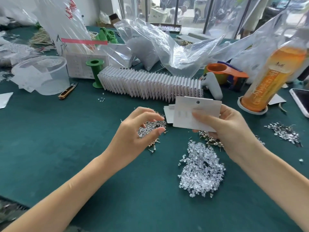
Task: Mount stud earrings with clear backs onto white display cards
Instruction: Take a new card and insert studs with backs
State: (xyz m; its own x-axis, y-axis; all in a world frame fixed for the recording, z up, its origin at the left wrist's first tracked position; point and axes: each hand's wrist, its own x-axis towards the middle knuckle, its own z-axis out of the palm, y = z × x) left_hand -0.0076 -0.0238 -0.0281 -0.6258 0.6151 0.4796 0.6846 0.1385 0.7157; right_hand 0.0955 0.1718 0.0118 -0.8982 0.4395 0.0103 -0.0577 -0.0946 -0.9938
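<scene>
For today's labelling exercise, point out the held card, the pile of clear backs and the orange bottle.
card (200, 108), head view, upper face.
clear backs (202, 171), head view, pile's middle.
bottle (274, 76), head view, label.

Two hands: left (133, 136), right (232, 129). One card (197, 114) held up, at least one more card (168, 114) lying behind it. One long row of cards (150, 84), too many to count. Three stud heaps: one (154, 126) under the left hand, one (209, 138) under the right, one (284, 133) far right. One heap of clear backs (200, 169), past counting. One bottle (274, 77). One green spool (96, 72). One tub (41, 74). One snips (67, 91). One tape dispenser (225, 72). One phone (301, 101). Several plastic bags (167, 47).
</scene>
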